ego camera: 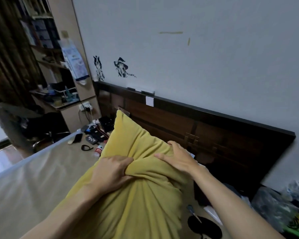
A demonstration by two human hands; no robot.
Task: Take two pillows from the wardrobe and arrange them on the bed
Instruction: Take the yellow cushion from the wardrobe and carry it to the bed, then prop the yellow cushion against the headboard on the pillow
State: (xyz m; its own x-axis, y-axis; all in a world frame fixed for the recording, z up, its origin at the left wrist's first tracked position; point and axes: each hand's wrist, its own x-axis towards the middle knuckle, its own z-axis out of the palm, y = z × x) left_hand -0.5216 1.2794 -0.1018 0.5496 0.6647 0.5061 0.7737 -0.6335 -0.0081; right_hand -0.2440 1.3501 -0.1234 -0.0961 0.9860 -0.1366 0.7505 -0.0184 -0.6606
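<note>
A mustard-yellow pillow (133, 200) fills the lower middle of the head view, its far corner pointing up toward the dark wooden headboard (214, 135). My left hand (110, 171) bunches a fold of the pillow's fabric in a closed grip. My right hand (178, 157) lies on the pillow's upper right side, fingers spread and pressing into the cloth. The bed (41, 178), covered in a pale tan sheet, stretches out to the left below the pillow. No wardrobe and no second pillow are in view.
Small clutter (95, 135) lies at the bed's head end: a phone, cables, a black band. A desk and shelves (59, 97) stand at the far left beside a curtain. Bags and plastic (280, 204) pile up at the right. A black round object (204, 226) lies below my right arm.
</note>
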